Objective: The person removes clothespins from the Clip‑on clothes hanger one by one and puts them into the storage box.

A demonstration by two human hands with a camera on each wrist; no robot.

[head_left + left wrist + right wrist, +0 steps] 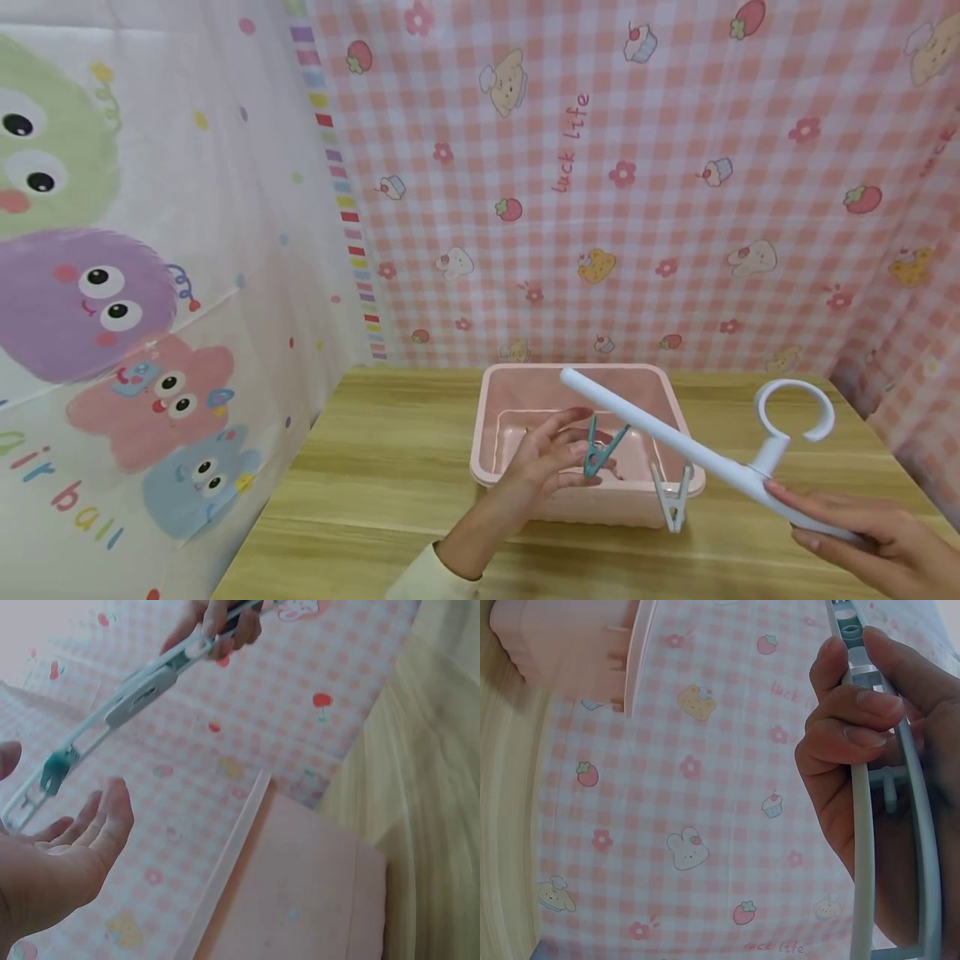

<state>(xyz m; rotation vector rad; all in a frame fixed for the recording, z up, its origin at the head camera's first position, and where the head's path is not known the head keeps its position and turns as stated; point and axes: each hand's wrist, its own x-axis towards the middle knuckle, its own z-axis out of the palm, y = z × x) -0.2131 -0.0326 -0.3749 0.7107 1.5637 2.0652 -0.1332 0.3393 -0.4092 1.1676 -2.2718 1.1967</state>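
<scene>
My right hand [877, 525] grips one end of a white plastic clothes hanger [675, 437] with an open round hook [795, 408]. The hanger tilts, its far end raised over a pink plastic basin [588, 492]. Below its bar are a green clip [596, 460] and a white clip [673, 504]; the left wrist view shows the green clip [56, 771] on the hanger's frame near its end. My left hand [536, 467] is over the basin beside the green clip, fingers spread and relaxed. The right wrist view shows my right fingers [847, 724] curled round the hanger's frame.
The basin stands on a wood-grain table [375, 475]. Behind it hangs a pink checked cloth [600, 208], and a white cloth with cartoon figures [247, 275] hangs on the left.
</scene>
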